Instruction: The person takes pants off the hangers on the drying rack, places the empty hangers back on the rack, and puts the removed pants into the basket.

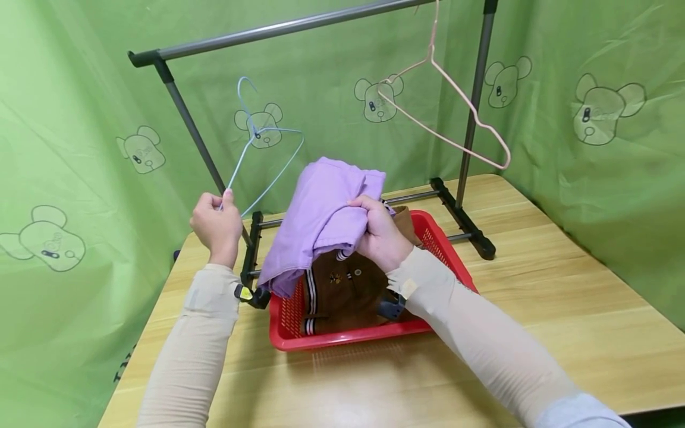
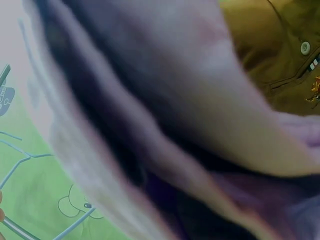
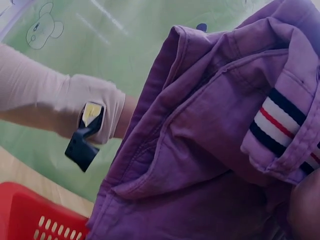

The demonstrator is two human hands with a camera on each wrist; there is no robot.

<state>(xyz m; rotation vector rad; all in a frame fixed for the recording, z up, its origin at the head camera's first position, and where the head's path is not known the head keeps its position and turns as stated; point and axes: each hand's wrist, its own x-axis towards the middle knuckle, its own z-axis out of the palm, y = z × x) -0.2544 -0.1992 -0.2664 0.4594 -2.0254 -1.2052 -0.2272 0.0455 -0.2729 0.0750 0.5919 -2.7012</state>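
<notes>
On the left, my left hand (image 1: 216, 229) pinches the lower corner of a light blue hanger (image 1: 239, 166), whose hook points up in front of the green backdrop. My right hand (image 1: 385, 238) grips a bunched purple garment (image 1: 326, 202) and holds it over the red basket (image 1: 342, 339). Dark, white and red stripes (image 3: 277, 125) show on the garment's trim in the right wrist view. Its folds fill most of the left wrist view, blurred and close. Inside the basket lies a brown garment (image 1: 337, 297) with striped trim and buttons, partly covered by the purple one.
A grey clothes rack (image 1: 289, 28) stands behind the basket, its feet on the wooden table (image 1: 556, 285). From its rail hangs a pink hanger (image 1: 431, 53) on the right. Green curtains (image 1: 53, 137) with bear prints enclose the table at the back and sides.
</notes>
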